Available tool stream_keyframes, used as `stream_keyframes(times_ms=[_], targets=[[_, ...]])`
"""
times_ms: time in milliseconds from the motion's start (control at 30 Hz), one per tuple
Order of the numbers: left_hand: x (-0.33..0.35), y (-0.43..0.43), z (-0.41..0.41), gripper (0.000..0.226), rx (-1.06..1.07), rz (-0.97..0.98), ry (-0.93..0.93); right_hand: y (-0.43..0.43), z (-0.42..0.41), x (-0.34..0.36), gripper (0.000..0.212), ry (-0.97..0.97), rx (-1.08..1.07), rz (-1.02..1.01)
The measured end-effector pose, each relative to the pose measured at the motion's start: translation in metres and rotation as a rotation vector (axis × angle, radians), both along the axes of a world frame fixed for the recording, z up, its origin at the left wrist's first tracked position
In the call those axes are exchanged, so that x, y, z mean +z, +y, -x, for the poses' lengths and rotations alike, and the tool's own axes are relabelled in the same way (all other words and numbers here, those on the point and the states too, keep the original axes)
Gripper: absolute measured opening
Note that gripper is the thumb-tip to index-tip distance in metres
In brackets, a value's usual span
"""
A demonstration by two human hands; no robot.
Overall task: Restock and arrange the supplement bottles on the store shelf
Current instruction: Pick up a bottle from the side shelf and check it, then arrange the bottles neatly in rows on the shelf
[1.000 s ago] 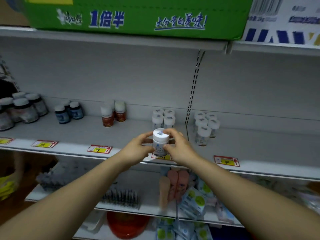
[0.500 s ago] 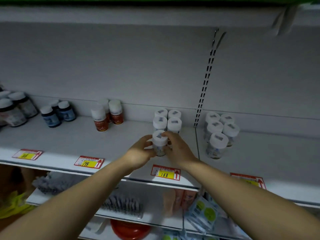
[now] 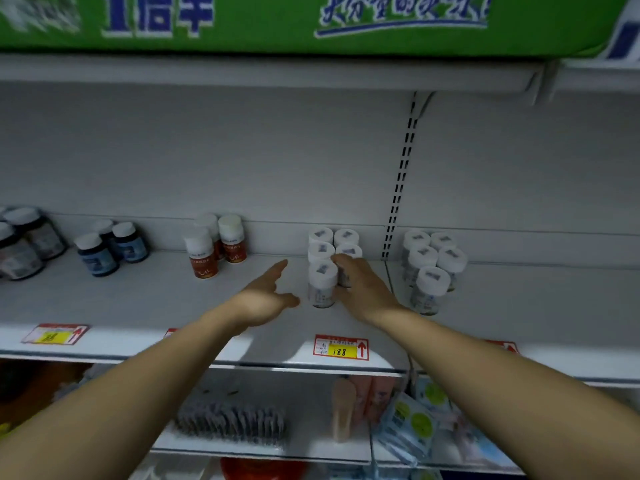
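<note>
A clear supplement bottle with a white cap (image 3: 322, 285) stands upright on the grey shelf (image 3: 145, 306), in front of a two-by-two block of like bottles (image 3: 334, 244). My left hand (image 3: 266, 297) hovers just left of it, fingers spread, a small gap between thumb and bottle. My right hand (image 3: 362, 287) lies against the bottle's right side with fairly straight fingers, the fingertips reaching the bottle behind. Neither hand grips anything. The hand hides the lower right bottle of the block.
Several more white-capped bottles (image 3: 433, 268) stand right of the slotted upright. Red-labelled bottles (image 3: 214, 247), blue ones (image 3: 110, 247) and dark jars (image 3: 24, 244) stand to the left. A price tag marked 188 (image 3: 341, 347) is on the shelf edge. Green packaging hangs overhead.
Both hands held the bottle and moved it back onto the shelf in front of the block. My left hand has let go and drawn away left; my right hand still touches it.
</note>
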State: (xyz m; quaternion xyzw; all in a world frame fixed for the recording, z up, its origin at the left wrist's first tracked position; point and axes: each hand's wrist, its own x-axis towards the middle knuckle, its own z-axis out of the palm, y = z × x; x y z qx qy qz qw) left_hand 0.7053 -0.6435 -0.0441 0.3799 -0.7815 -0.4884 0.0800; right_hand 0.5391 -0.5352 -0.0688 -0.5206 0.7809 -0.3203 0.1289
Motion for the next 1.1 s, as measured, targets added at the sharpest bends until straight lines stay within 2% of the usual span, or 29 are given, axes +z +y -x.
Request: stream_keyframes(times_ms=[133, 233, 400, 567, 700, 900, 1000, 1100], targets=[[0.016, 0.0, -0.02, 0.079, -0.082, 0.191, -0.07, 0.012, -0.014, 0.025, 0.046, 0.066, -0.068, -0.056], [0.026, 0.007, -0.028, 0.077, -0.147, 0.26, -0.066, 0.027, -0.028, 0.038, 0.049, 0.088, -0.101, -0.079], [0.034, 0.03, -0.032, 0.074, -0.221, 0.248, 0.005, 0.059, -0.04, 0.036, 0.061, 0.146, -0.129, -0.135], [0.035, 0.06, -0.018, 0.075, -0.29, 0.226, 0.041, 0.098, -0.036, 0.038, 0.061, 0.139, -0.188, -0.164], [0.036, 0.083, 0.013, 0.078, -0.332, 0.19, 0.034, 0.126, -0.013, 0.045, 0.063, 0.148, -0.252, -0.134], [0.029, 0.112, 0.082, 0.08, -0.357, 0.261, -0.015, 0.157, 0.052, 0.044, 0.066, 0.121, -0.313, -0.114], [0.02, 0.119, 0.12, 0.091, -0.33, 0.229, 0.004, 0.163, 0.094, 0.04, 0.067, 0.069, -0.302, -0.113], [0.018, 0.128, 0.152, 0.091, -0.313, 0.226, 0.047, 0.157, 0.137, 0.035, 0.071, 0.008, -0.264, -0.125]])
